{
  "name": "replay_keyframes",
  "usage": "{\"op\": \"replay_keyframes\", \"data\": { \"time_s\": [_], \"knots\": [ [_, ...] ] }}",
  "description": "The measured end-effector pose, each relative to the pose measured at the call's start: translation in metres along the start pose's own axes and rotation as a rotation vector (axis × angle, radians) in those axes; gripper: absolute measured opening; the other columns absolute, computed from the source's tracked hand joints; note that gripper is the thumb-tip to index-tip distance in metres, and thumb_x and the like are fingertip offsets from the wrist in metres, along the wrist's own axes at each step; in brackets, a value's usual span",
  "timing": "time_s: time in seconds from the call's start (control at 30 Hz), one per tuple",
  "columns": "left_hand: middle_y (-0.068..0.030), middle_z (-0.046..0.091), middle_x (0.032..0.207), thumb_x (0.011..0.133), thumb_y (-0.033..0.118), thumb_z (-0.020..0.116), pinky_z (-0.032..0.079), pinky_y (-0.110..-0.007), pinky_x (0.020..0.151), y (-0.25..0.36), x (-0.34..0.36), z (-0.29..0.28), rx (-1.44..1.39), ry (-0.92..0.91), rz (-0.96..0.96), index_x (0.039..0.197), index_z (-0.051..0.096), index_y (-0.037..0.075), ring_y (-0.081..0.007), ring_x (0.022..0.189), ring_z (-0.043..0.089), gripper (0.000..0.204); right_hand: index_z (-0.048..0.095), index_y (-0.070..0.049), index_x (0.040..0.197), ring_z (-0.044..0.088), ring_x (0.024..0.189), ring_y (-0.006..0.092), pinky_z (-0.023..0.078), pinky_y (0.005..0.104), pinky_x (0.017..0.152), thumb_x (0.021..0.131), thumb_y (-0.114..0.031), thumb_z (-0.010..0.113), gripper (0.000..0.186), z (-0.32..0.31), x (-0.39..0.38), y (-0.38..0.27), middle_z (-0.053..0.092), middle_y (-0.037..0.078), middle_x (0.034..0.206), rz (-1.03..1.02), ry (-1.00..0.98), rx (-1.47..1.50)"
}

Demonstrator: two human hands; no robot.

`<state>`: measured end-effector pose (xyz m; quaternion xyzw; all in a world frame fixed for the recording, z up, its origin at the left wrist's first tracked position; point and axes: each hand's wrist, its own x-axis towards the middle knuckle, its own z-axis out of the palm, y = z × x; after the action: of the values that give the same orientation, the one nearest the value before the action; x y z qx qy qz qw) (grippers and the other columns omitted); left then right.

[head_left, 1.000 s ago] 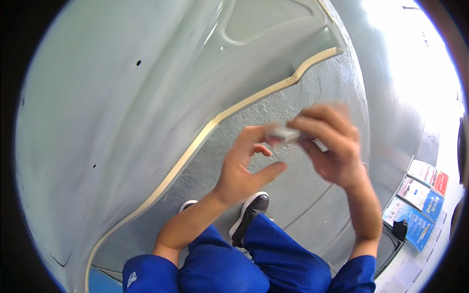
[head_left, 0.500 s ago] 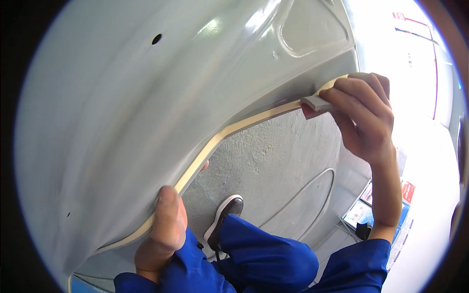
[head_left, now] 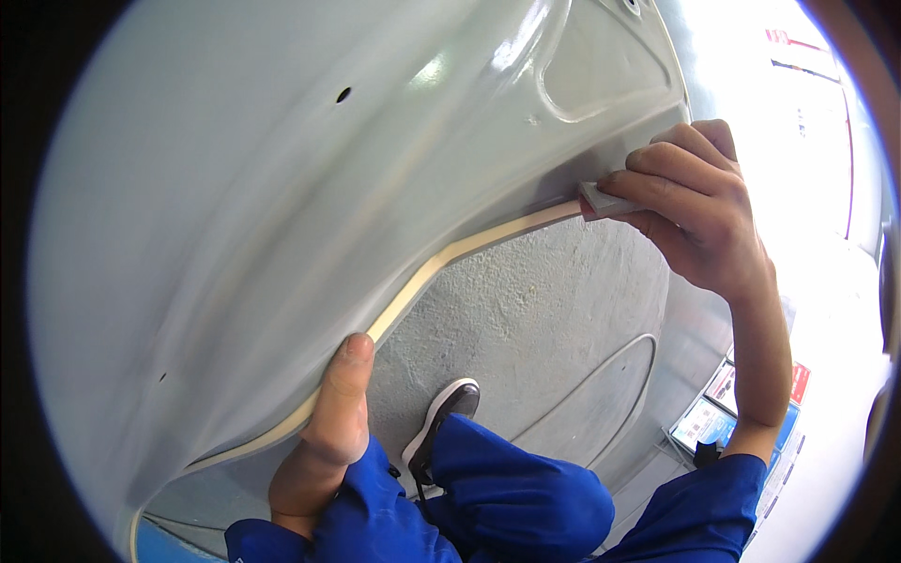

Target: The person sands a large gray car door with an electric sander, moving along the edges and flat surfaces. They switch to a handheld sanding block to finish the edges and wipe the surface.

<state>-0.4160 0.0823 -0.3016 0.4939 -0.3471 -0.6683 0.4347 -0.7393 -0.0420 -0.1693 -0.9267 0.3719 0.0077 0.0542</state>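
Note:
A large, glossy grey car body panel (head_left: 282, 206) fills the upper left, with a pale cream band (head_left: 422, 279) along its curved edge. My left hand (head_left: 333, 413) grips this edge lower down, thumb on top, its other fingers hidden underneath. In my right hand (head_left: 699, 211) is a folded sanding pad (head_left: 606, 199), grey outside with a reddish inner face. The pad is bent over the panel's edge near the far right corner, touching it. My right fingers are closed around the pad.
Below the edge lies a rough grey floor (head_left: 526, 300) with a looped cable or hose (head_left: 648, 375) on it. My shoe (head_left: 455, 403) and blue trouser legs are under the panel. Printed boxes (head_left: 709, 422) stand at the lower right, beyond my right forearm.
My right hand has brought the pad down onto the edge, and the pad looks more folded. My left hand appears slightly further right as the view shifts. Its fingertip below the edge is hidden now.

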Motion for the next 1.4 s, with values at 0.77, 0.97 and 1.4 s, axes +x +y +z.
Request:
{"op": "replay_keyframes", "data": {
  "time_s": [0.77,0.97,1.4],
  "knots": [
    [-0.023,0.065,0.131,0.101,0.014,0.046,0.055,-0.052,0.104,0.001,-0.003,0.015,-0.315,0.0,0.065,0.131,0.061,-0.011,-0.0359,0.119,0.067,0.041,0.074,-0.015,0.088,0.061,0.1,0.0166,0.036,0.0426,0.099,0.077,-0.01,0.073,0.012,0.011,-0.013,-0.031,0.067,-0.005,0.102,0.124,0.059,-0.227],
    [-0.0222,0.066,0.13,0.101,0.013,0.047,0.057,-0.053,0.101,-0.011,-0.003,0.012,-0.288,-0.056,0.087,0.131,0.061,-0.011,-0.0355,0.119,0.067,0.041,0.075,-0.015,0.09,0.059,0.104,0.0132,0.037,0.0413,0.099,0.079,-0.011,0.068,0.013,0.049,0.012,-0.067,0.064,-0.005,0.097,-0.041,0.089,-0.082],
    [-0.0233,0.068,0.126,0.1,0.014,0.049,0.058,-0.05,0.099,-0.041,0.008,0.019,-0.267,0.01,0.06,0.129,0.063,-0.011,-0.0365,0.116,0.069,0.041,0.075,-0.014,0.092,0.059,0.102,0.0168,0.037,0.0444,0.1,0.08,-0.008,0.071,0.014,0.071,-0.025,-0.027,0.064,-0.006,0.098,0.147,0.121,-0.233]
  ]
}}
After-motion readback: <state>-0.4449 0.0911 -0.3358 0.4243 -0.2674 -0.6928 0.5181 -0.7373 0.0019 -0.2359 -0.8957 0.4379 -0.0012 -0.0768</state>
